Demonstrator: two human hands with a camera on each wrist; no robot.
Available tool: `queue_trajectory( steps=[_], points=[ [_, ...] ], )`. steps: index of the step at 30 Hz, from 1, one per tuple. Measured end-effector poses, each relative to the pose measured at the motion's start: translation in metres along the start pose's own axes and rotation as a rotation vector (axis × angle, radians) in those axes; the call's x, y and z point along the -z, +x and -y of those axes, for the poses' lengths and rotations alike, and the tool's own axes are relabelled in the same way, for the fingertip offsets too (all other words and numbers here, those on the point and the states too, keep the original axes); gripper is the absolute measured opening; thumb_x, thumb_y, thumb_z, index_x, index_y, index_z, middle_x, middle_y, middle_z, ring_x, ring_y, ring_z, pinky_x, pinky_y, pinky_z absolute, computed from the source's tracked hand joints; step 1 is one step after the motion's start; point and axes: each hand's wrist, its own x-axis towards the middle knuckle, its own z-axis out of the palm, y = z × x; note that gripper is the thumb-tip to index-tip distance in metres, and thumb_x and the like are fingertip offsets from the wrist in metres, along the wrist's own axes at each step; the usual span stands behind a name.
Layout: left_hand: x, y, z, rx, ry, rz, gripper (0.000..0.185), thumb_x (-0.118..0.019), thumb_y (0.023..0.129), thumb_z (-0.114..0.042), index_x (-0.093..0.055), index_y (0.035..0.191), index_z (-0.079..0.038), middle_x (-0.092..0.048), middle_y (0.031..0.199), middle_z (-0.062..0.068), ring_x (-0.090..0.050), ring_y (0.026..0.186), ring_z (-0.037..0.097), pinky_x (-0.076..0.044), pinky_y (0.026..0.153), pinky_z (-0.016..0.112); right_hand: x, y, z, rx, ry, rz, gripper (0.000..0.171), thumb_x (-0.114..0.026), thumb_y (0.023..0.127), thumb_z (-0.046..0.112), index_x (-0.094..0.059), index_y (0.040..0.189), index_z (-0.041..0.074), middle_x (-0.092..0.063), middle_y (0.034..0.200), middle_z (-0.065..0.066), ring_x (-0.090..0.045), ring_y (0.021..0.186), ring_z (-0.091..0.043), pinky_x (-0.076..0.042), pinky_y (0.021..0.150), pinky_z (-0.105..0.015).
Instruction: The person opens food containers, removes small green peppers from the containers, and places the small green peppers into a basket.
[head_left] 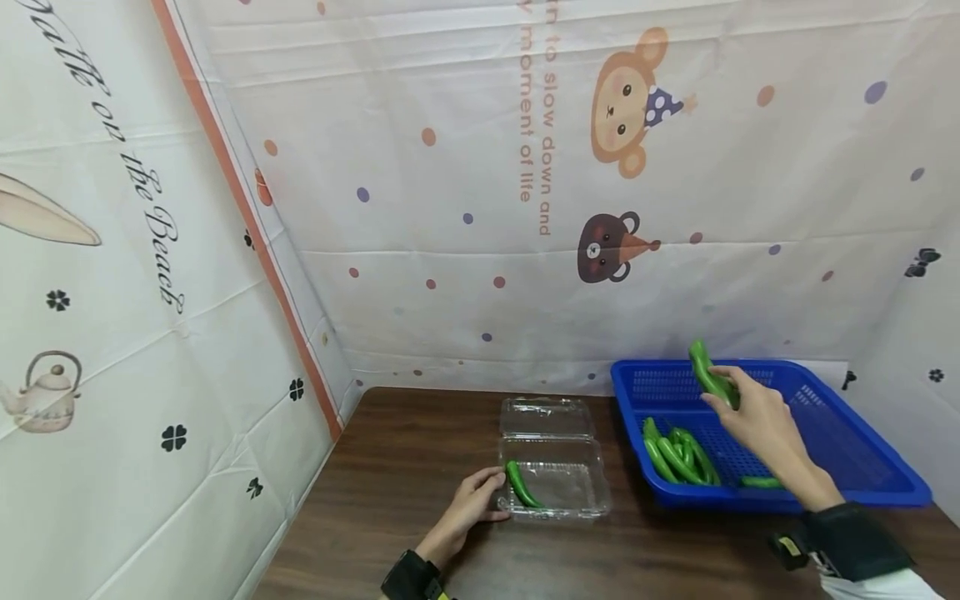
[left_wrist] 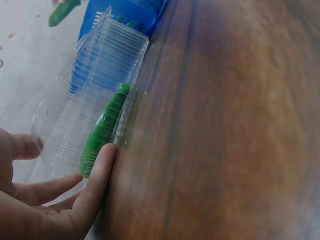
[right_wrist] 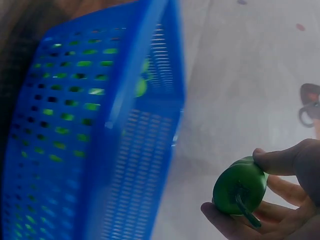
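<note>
My right hand [head_left: 761, 421] pinches a long green chili pepper [head_left: 705, 371] between thumb and fingers, raised over the back part of a blue plastic basket [head_left: 645, 454]. In the right wrist view, the stem end of this pepper [right_wrist: 240, 187] faces the camera. My left hand [head_left: 468, 504] touches the left side and front corner of a clear plastic clamshell box [head_left: 573, 492], its fingers spread and fairly straight. The box stands with its lid [head_left: 546, 417] folded back. One green pepper [head_left: 521, 485] lies along the left inside of it, close by my left fingertips.
Several green peppers [head_left: 678, 454] lie in the left part of the basket, and another pepper [head_left: 761, 482] lies by its front wall. The dark wooden table [head_left: 405, 450] meets a printed cloth [head_left: 450, 317] behind and to the left. The basket has high slotted walls.
</note>
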Motion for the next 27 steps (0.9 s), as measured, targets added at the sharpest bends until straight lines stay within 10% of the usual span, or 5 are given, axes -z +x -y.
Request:
queue_trajectory(
  steps=[18,27],
  points=[
    [0.0,-0.002,0.0,0.006,-0.004,-0.002,0.052,-0.055,0.106,-0.03,-0.051,0.144,0.006,-0.043,0.15,0.029,-0.05,0.135,0.039,-0.067,0.083,0.034,-0.045,-0.017,-0.018,-0.021,0.0,0.181,0.043,-0.071,0.094,0.01,-0.059,0.131,-0.008,-0.066,0.111,-0.036,-0.037,0.044,-0.012,-0.026,0.041,-0.024],
    [0.001,-0.002,-0.001,0.015,-0.014,-0.009,0.052,-0.056,0.105,-0.03,-0.052,0.143,0.005,-0.043,0.151,0.03,-0.049,0.136,0.042,-0.067,0.083,0.035,-0.048,-0.011,-0.019,-0.071,-0.045,0.352,0.049,-0.076,0.092,0.018,-0.06,0.129,-0.009,-0.071,0.093,-0.024,-0.063,0.065,-0.024,-0.048,0.051,-0.036]
  ],
)
